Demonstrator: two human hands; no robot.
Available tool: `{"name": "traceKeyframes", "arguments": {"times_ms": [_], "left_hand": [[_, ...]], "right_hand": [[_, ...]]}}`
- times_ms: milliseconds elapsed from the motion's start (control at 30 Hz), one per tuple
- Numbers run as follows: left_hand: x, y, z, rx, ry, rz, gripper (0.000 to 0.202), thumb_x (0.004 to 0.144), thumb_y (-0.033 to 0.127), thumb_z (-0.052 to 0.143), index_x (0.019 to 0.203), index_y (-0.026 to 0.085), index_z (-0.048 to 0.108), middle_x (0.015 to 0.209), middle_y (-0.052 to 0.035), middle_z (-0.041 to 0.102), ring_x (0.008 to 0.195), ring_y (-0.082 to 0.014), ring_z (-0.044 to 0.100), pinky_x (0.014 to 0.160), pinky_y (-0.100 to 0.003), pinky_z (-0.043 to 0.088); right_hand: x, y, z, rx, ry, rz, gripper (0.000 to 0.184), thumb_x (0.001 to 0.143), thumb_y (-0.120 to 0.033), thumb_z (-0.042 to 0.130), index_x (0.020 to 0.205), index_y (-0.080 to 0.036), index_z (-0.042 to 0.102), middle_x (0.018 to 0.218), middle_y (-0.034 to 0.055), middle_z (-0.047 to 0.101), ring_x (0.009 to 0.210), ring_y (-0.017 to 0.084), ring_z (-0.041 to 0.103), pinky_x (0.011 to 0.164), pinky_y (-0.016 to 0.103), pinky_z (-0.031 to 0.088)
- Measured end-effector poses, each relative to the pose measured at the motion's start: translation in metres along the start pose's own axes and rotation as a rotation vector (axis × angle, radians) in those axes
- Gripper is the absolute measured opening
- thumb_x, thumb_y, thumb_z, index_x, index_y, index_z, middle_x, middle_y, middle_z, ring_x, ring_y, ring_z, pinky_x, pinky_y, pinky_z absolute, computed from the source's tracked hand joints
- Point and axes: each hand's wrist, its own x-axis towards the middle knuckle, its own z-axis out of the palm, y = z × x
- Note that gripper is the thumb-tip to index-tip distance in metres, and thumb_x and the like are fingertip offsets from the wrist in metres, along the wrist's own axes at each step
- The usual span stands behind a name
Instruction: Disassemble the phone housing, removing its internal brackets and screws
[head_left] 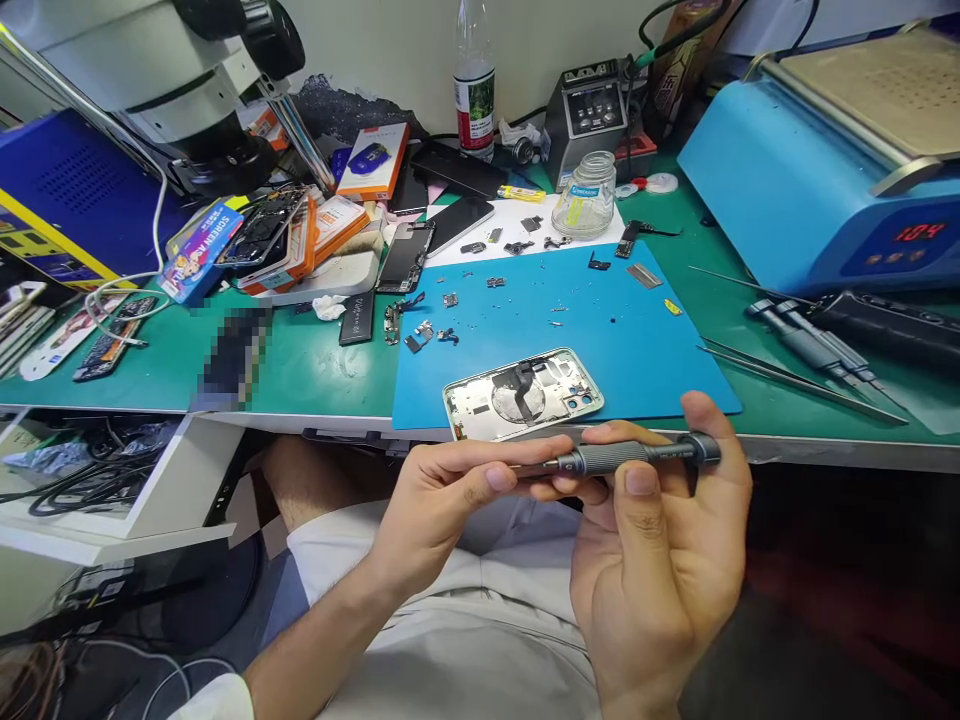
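Note:
A dark grey precision screwdriver [616, 457] lies nearly level above my lap, its tip pointing left. My right hand [656, 540] holds the ribbed handle between thumb and fingers, with a fingertip near the round end cap. The thumb and fingers of my left hand [442, 490] are pinched around the thin shaft, so the tip itself is hidden. Just beyond the hands, an opened phone back housing [555, 395] rests at the front edge of a blue mat [637, 350]. Small metal parts, a square shielded component [450, 299] and tiny screws are scattered across the mat.
Tweezers [802, 378] and more screwdrivers [806, 335] lie at right, below a blue heating plate [787, 190] reading 104. A glass jar [589, 195] and plastic bottle [475, 100] stand behind. A microscope [202, 100] overhangs the left; an open drawer [161, 490] juts out below.

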Motion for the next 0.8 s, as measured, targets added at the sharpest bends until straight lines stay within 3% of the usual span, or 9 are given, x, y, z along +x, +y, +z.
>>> {"name": "traceKeyframes", "arguments": {"times_ms": [133, 233, 333, 433, 533, 633, 700, 800], "left_hand": [[-0.001, 0.0, -0.006, 0.038, -0.034, -0.024, 0.032, 0.104, 0.041, 0.078, 0.136, 0.035, 0.081, 0.141, -0.0049, 0.079, 0.127, -0.0281, 0.079, 0.107, -0.039, 0.067], [0.005, 0.016, -0.013, 0.535, 0.107, 0.124, 0.037, 0.108, 0.04, 0.072, 0.144, 0.034, 0.076, 0.141, -0.0057, 0.079, 0.132, -0.0273, 0.076, 0.113, -0.043, 0.063], [0.022, 0.037, -0.018, 1.321, 0.143, 0.374, 0.059, 0.099, 0.051, 0.081, 0.152, 0.028, 0.067, 0.153, -0.0108, 0.07, 0.145, -0.0339, 0.062, 0.128, -0.057, 0.048], [0.042, 0.043, -0.019, 1.703, -0.05, 0.391, 0.091, 0.09, 0.064, 0.085, 0.162, 0.018, 0.052, 0.161, -0.0206, 0.057, 0.148, -0.0425, 0.054, 0.126, -0.066, 0.045], [0.053, 0.039, -0.017, 1.804, -0.201, 0.332, 0.093, 0.094, 0.054, 0.085, 0.166, 0.014, 0.042, 0.156, -0.0211, 0.056, 0.141, -0.0408, 0.057, 0.119, -0.061, 0.053], [0.051, 0.039, -0.014, 1.811, -0.247, 0.272, 0.079, 0.101, 0.042, 0.078, 0.166, 0.015, 0.04, 0.149, -0.0173, 0.059, 0.135, -0.037, 0.06, 0.115, -0.056, 0.056], [0.047, 0.043, -0.013, 1.774, -0.267, 0.221, 0.075, 0.105, 0.044, 0.072, 0.167, 0.016, 0.039, 0.147, -0.0162, 0.059, 0.131, -0.0349, 0.061, 0.112, -0.054, 0.057], [0.046, 0.053, -0.013, 1.702, -0.279, 0.121, 0.072, 0.108, 0.05, 0.066, 0.167, 0.021, 0.038, 0.148, -0.0136, 0.057, 0.127, -0.0301, 0.064, 0.107, -0.048, 0.06]], "right_hand": [[0.011, 0.002, -0.009, 0.113, 0.036, 0.093, 0.049, 0.097, -0.027, 0.078, 0.144, -0.027, 0.064, 0.1, 0.0012, 0.076, 0.074, 0.012, 0.073, 0.061, 0.022, 0.064], [0.026, 0.007, -0.018, 0.126, 0.124, 0.055, 0.043, 0.102, -0.029, 0.071, 0.143, -0.022, 0.062, 0.104, 0.0032, 0.078, 0.077, 0.013, 0.076, 0.07, 0.028, 0.07], [0.04, 0.017, -0.024, -0.022, 0.203, -0.212, 0.037, 0.105, -0.027, 0.066, 0.141, -0.023, 0.055, 0.106, 0.0031, 0.079, 0.08, 0.016, 0.079, 0.076, 0.037, 0.072], [0.052, 0.033, -0.024, -0.212, 0.261, -0.547, 0.03, 0.105, -0.024, 0.068, 0.131, -0.024, 0.054, 0.107, 0.0025, 0.075, 0.088, 0.02, 0.08, 0.072, 0.039, 0.072], [0.063, 0.049, -0.025, -0.35, 0.279, -0.821, 0.025, 0.103, -0.018, 0.068, 0.126, -0.023, 0.059, 0.118, 0.0049, 0.068, 0.092, 0.021, 0.081, 0.068, 0.039, 0.069], [0.075, 0.06, -0.029, -0.454, 0.253, -1.003, 0.039, 0.099, -0.012, 0.07, 0.137, -0.022, 0.063, 0.122, 0.0072, 0.067, 0.087, 0.02, 0.081, 0.071, 0.04, 0.068], [0.084, 0.063, -0.031, -0.51, 0.215, -1.085, 0.051, 0.098, -0.013, 0.071, 0.147, -0.02, 0.062, 0.121, 0.0095, 0.07, 0.083, 0.021, 0.08, 0.072, 0.04, 0.069], [0.094, 0.062, -0.032, -0.588, 0.128, -1.208, 0.054, 0.099, -0.013, 0.071, 0.152, -0.017, 0.063, 0.113, 0.0105, 0.077, 0.076, 0.02, 0.08, 0.067, 0.035, 0.068]]}}
